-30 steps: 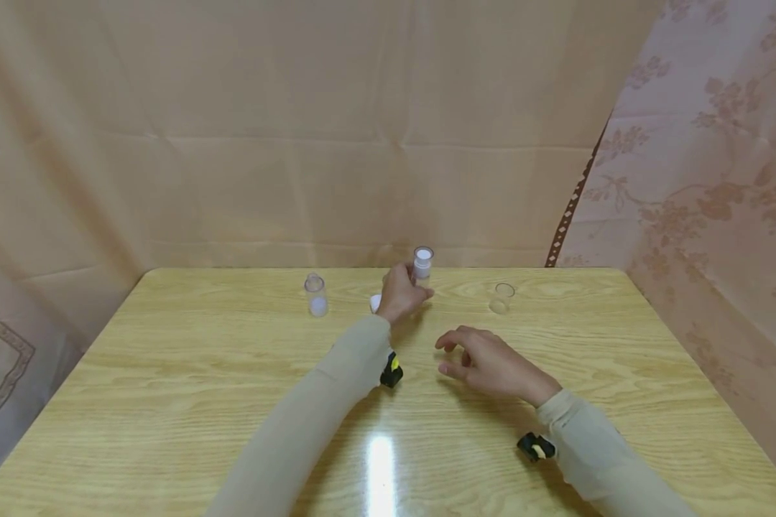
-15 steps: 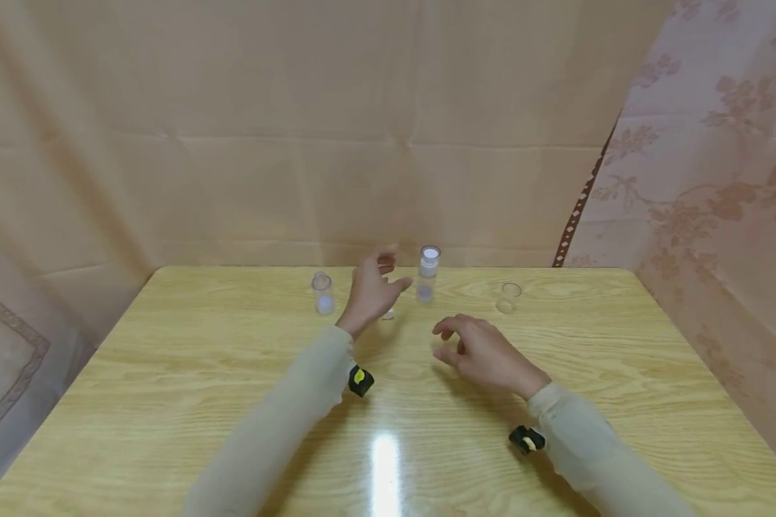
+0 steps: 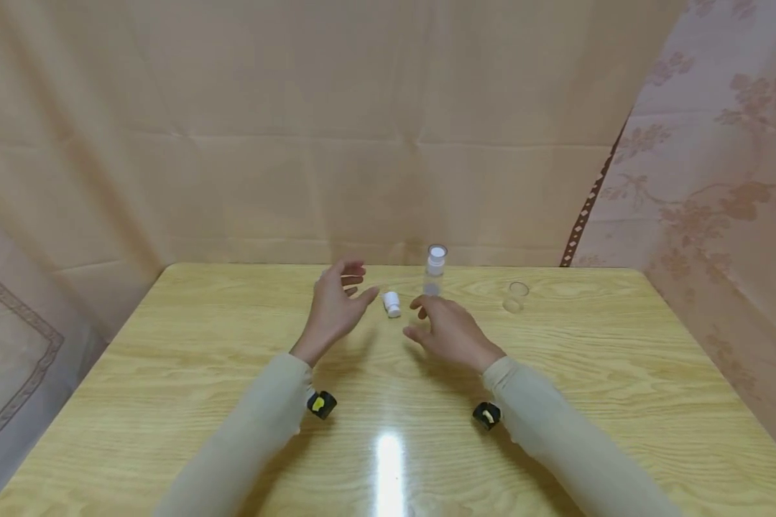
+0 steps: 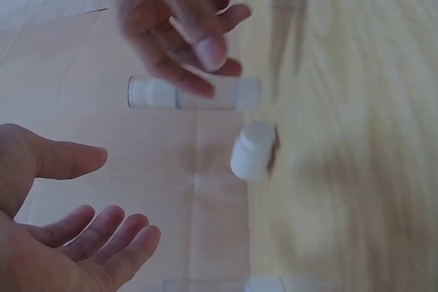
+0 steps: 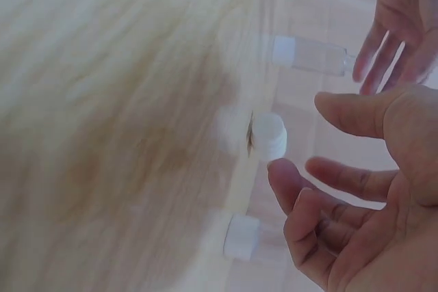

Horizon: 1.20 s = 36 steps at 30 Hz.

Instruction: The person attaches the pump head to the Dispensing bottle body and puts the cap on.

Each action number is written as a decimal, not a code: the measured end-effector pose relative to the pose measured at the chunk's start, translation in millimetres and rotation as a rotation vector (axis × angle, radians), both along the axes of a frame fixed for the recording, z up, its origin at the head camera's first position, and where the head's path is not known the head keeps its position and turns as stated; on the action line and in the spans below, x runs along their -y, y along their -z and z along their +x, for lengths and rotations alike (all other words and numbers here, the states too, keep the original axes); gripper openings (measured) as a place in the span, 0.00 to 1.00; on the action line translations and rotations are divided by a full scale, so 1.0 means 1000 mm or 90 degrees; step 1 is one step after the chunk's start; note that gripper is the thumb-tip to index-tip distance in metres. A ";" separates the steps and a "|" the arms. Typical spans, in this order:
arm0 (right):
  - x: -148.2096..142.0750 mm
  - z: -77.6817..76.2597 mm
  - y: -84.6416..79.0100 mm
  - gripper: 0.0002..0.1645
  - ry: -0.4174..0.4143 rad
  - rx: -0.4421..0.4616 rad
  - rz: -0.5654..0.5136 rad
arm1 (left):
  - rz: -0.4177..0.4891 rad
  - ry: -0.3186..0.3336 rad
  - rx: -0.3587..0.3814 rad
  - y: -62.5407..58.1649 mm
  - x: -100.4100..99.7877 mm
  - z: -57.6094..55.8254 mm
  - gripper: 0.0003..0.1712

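My left hand [image 3: 336,305] hovers over the table's far left-centre part, fingers loosely spread and holding nothing. My right hand [image 3: 451,330] is also free, its fingers bent and apart. Between them a small white bottle [image 3: 391,304] seems to lie on its side, cap toward me; neither hand touches it. Just behind my right hand stands a clear cylinder [image 3: 435,269] with a white piece in its top. The left wrist view shows that white bottle [image 4: 252,150] beside the clear cylinder [image 4: 205,94]. A second clear container [image 5: 315,56] is mostly hidden by my left hand in the head view.
Farther right stands a clear, open-topped cup [image 3: 516,297]. Beige curtain [image 3: 297,143] hangs along the table's back edge, with a flowered cloth [image 3: 718,215] at the right. The wooden table [image 3: 556,388] reflects a light near its front.
My left hand has let go of the clear cylinder and moved left, leaving it standing and uncovering the white bottle. My right hand has shifted left, close to the white bottle.
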State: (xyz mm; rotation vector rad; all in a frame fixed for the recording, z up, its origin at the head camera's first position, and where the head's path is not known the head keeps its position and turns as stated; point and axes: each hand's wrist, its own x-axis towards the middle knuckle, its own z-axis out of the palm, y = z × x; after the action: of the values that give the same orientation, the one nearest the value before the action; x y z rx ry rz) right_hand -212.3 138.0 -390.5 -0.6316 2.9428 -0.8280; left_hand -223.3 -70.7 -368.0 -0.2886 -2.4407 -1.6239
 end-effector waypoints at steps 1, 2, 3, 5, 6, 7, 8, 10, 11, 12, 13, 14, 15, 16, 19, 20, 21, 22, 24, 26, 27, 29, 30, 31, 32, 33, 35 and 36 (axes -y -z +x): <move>0.004 -0.003 0.000 0.28 0.007 0.001 0.002 | -0.005 -0.002 -0.001 0.001 0.003 0.002 0.27; 0.008 -0.006 0.000 0.29 0.016 0.002 0.006 | -0.010 -0.004 -0.005 0.003 0.006 0.003 0.27; 0.011 -0.010 0.000 0.30 0.022 0.001 0.011 | -0.014 -0.004 -0.005 0.004 0.009 0.005 0.26; 0.017 -0.017 0.001 0.31 0.028 -0.005 0.023 | -0.022 -0.003 0.000 0.006 0.014 0.009 0.25; 0.020 -0.020 0.001 0.32 0.031 -0.006 0.028 | -0.029 -0.003 0.003 0.008 0.017 0.010 0.25; 0.023 -0.023 0.002 0.33 0.034 -0.006 0.033 | -0.038 -0.004 0.004 0.009 0.019 0.012 0.25; 0.025 -0.025 0.002 0.34 0.037 -0.008 0.040 | -0.047 -0.006 0.006 0.010 0.022 0.013 0.24; 0.030 -0.030 0.004 0.34 0.045 -0.014 0.052 | -0.057 -0.013 0.014 0.013 0.026 0.015 0.23; 0.033 -0.031 0.004 0.35 0.051 -0.016 0.060 | -0.064 -0.019 0.016 0.014 0.027 0.016 0.22; 0.035 -0.033 0.005 0.35 0.057 -0.017 0.066 | -0.070 -0.024 0.018 0.015 0.029 0.016 0.21; 0.037 -0.034 0.005 0.35 0.065 -0.018 0.072 | -0.075 -0.029 0.021 0.016 0.031 0.017 0.20; 0.039 -0.036 0.006 0.35 0.072 -0.020 0.079 | -0.080 -0.035 0.027 0.017 0.032 0.018 0.20; 0.042 -0.037 0.006 0.35 0.079 -0.021 0.084 | -0.086 -0.039 0.032 0.019 0.034 0.019 0.20; 0.044 -0.039 0.007 0.35 0.086 -0.020 0.091 | -0.097 -0.044 0.037 0.020 0.036 0.020 0.20; 0.049 -0.042 0.008 0.32 0.102 -0.011 0.106 | -0.127 -0.058 0.051 0.023 0.041 0.021 0.20; 0.050 -0.043 0.009 0.30 0.107 -0.008 0.109 | -0.138 -0.063 0.056 0.024 0.042 0.022 0.20; 0.052 -0.044 0.009 0.28 0.110 -0.003 0.111 | -0.148 -0.069 0.058 0.025 0.044 0.022 0.20; 0.052 -0.045 0.010 0.26 0.114 0.001 0.114 | -0.157 -0.076 0.060 0.025 0.046 0.022 0.19; 0.054 -0.046 0.011 0.23 0.115 0.003 0.121 | -0.172 -0.090 0.064 0.026 0.049 0.021 0.19; 0.054 -0.047 0.012 0.20 0.112 -0.004 0.131 | -0.184 -0.107 0.067 0.027 0.052 0.020 0.19; 0.054 -0.047 0.012 0.18 0.109 -0.011 0.137 | -0.189 -0.115 0.067 0.028 0.054 0.019 0.19; 0.054 -0.047 0.013 0.16 0.099 -0.033 0.153 | -0.195 -0.129 0.069 0.029 0.057 0.016 0.19; 0.054 -0.047 0.013 0.15 0.095 -0.042 0.157 | -0.194 -0.134 0.068 0.029 0.059 0.014 0.20; 0.054 -0.046 0.013 0.14 0.089 -0.053 0.159 | -0.194 -0.138 0.068 0.030 0.061 0.011 0.20; 0.054 -0.046 0.013 0.13 0.084 -0.065 0.160 | -0.192 -0.142 0.067 0.030 0.062 0.009 0.21; 0.054 -0.045 0.013 0.13 0.080 -0.073 0.159 | -0.187 -0.145 0.069 0.031 0.064 0.006 0.23; 0.052 -0.044 0.012 0.12 0.073 -0.080 0.150 | -0.175 -0.145 0.071 0.031 0.065 0.002 0.25; 0.052 -0.043 0.011 0.11 0.071 -0.079 0.142 | -0.169 -0.145 0.073 0.031 0.066 -0.001 0.27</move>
State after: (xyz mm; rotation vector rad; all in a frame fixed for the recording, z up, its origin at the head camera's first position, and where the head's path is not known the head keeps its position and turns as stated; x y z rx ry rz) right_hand -254.9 86.4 -401.6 -0.5261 3.1452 -0.4714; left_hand -224.1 -136.8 -398.5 0.0459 -2.6623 -1.2577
